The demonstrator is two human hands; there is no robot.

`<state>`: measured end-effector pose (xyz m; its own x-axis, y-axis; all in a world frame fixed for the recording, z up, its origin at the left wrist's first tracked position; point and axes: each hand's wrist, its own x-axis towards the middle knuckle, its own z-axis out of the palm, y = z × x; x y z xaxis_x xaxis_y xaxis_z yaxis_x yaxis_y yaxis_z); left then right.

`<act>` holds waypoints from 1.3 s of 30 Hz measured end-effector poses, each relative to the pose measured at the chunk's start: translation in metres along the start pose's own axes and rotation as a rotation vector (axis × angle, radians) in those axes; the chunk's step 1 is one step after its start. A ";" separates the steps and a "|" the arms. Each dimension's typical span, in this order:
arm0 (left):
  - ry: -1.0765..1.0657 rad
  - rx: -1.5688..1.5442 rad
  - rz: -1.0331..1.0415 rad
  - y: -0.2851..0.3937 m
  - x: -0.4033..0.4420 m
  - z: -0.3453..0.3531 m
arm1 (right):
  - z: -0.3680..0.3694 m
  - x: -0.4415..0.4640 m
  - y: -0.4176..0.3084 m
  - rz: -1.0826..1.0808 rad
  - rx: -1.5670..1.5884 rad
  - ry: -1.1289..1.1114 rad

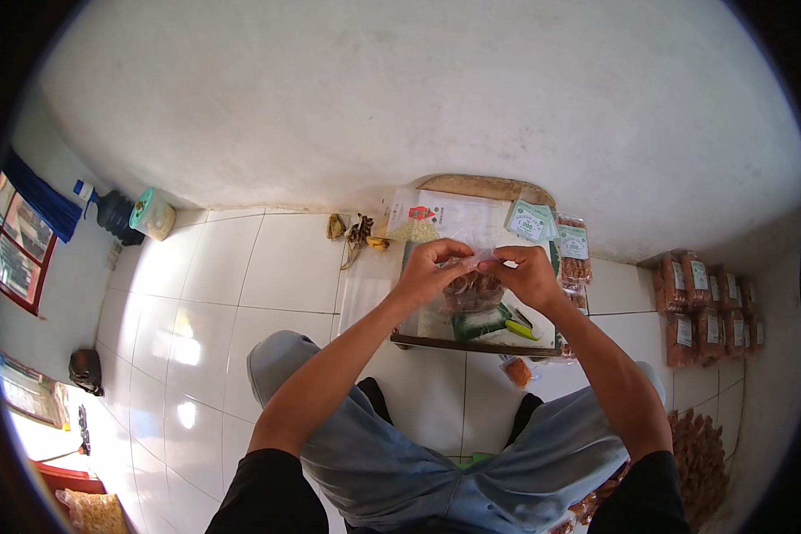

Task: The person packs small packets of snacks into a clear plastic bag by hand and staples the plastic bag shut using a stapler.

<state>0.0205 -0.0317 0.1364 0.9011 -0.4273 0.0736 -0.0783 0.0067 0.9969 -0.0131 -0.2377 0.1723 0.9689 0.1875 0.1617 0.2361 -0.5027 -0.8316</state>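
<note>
Over the low table my left hand (431, 272) and my right hand (527, 274) come close together, fingers pinching the top of a clear plastic bag (473, 294). Brown pieces of food fill the bag's lower part, and it appears upright. Just below it lie a dark green item (481, 324) and a lime-green handled tool (522, 330), whose kind I cannot make out. Beyond my right hand is a stack of printed paper labels (531, 221). A white printed sheet or bag (427, 212) lies past my left hand.
Labelled packs (574, 242) lie at the table's right side. More packs (707, 307) stand in rows along the right wall. Unbagged brown pieces (699, 458) are at lower right. Bananas (358, 236) are left of the table (436, 342); a small orange packet (516, 371) lies in front.
</note>
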 end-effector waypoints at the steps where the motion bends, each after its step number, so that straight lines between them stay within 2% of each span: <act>1: 0.029 -0.025 0.004 0.007 -0.001 0.001 | -0.001 0.000 0.001 0.028 -0.019 0.005; 2: 0.028 -0.025 0.005 0.015 -0.003 0.001 | -0.002 0.000 0.000 0.027 -0.019 0.006; 4: 0.019 0.025 0.187 0.026 -0.003 0.001 | -0.006 0.000 -0.005 0.054 -0.001 -0.033; 8: -0.032 0.182 0.154 0.027 0.002 -0.008 | -0.006 0.001 -0.003 0.089 0.048 -0.073; 11: -0.022 0.017 0.141 0.016 0.004 -0.012 | -0.004 0.004 0.006 0.057 0.127 -0.078; 13: 0.022 -0.048 0.134 0.014 0.004 -0.009 | -0.004 0.004 0.001 0.137 0.157 -0.082; 14: 0.022 -0.048 0.134 0.013 0.003 -0.008 | -0.006 0.002 -0.003 0.137 0.157 -0.082; 16: 0.085 -0.005 0.185 0.014 0.001 -0.007 | -0.010 -0.004 -0.013 -0.041 -0.029 -0.039; 23: 0.184 -0.064 0.168 0.013 -0.001 0.002 | -0.008 -0.001 0.029 0.034 0.009 -0.104; 25: 0.224 -0.056 0.174 0.013 -0.002 0.005 | 0.000 -0.005 0.032 0.044 0.112 -0.010; 29: 0.246 -0.090 0.189 0.015 -0.003 0.008 | 0.002 -0.009 0.013 0.041 0.047 0.035; 32: 0.208 -0.045 0.156 0.015 -0.006 0.009 | 0.002 -0.008 0.003 -0.059 0.049 0.123; 34: 0.189 -0.075 0.144 0.014 -0.008 0.012 | 0.001 -0.004 -0.002 0.139 0.116 0.039; 38: 0.244 -0.016 0.147 0.015 -0.014 0.015 | 0.000 -0.003 0.002 0.130 0.169 0.022; 39: 0.261 0.065 0.225 0.012 -0.016 0.016 | 0.000 -0.004 0.002 0.121 0.197 0.033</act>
<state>-0.0022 -0.0395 0.1470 0.9363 -0.1761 0.3039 -0.3065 0.0126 0.9518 -0.0164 -0.2392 0.1700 0.9919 0.1065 0.0688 0.1018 -0.3444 -0.9333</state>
